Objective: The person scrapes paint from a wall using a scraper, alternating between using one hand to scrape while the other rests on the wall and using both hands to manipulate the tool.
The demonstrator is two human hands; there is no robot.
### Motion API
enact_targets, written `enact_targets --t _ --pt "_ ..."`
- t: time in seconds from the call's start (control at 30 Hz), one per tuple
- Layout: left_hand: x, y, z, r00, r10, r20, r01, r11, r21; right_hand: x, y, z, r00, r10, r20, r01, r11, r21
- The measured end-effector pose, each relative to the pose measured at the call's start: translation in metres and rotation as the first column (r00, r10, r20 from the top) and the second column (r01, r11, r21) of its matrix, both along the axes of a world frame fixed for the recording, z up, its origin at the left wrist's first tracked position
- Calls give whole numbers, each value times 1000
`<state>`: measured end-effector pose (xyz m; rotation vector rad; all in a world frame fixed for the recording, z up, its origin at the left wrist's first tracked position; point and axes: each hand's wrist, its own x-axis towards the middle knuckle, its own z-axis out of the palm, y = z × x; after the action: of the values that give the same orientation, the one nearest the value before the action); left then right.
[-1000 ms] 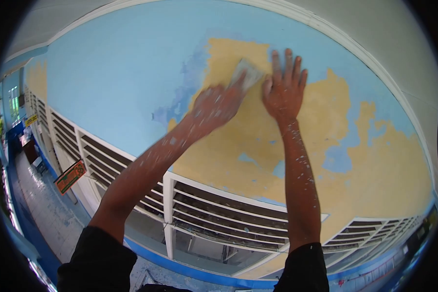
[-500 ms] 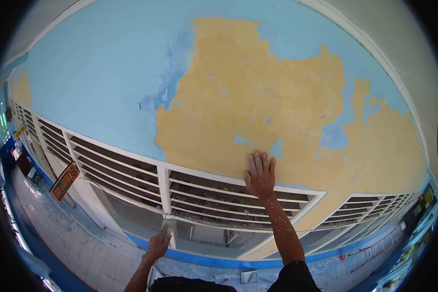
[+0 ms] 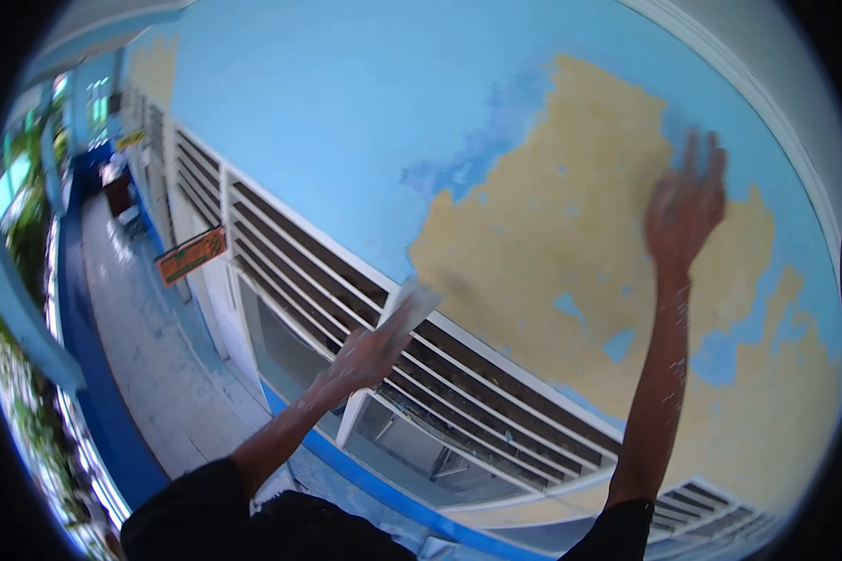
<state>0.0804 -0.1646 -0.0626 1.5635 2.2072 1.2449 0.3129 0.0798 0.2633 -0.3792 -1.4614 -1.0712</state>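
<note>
Two bare forearms [image 3: 660, 374] stretched toward a blue wall [image 3: 337, 122]: left hand [image 3: 367, 358] lower, fingers clamped on a flat scraper [image 3: 413, 307] before the upper edge of a louvred window [image 3: 295, 245]; right hand [image 3: 688, 215] higher, fingers slightly apart, at the yellow patch [image 3: 557, 215], contact unclear. Open walkway [image 3: 145, 346] far left.

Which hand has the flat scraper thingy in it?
The left hand, the lower one: it holds the flat, pale scraper. The right hand, raised higher by the yellow patch, shows no tool.
</note>
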Motion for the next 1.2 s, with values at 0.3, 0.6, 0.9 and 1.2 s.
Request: enact_targets --t 0.3,0.6,0.9,1.2 --pt "-26 76 62 971 99 -218 -40 965 259 -25 27 22 973 -177 -147 185 982 43" --pt "-37 97 46 973 228 24 -216 873 437 -23 35 21 963 -232 -134 243 967 73" --pt "-20 81 15 982 163 97 -188 897 399 -23 32 21 962 -247 -120 260 960 108" --pt "-18 76 6 957 175 229 -243 919 312 -23 32 20 954 -278 -113 292 946 143"
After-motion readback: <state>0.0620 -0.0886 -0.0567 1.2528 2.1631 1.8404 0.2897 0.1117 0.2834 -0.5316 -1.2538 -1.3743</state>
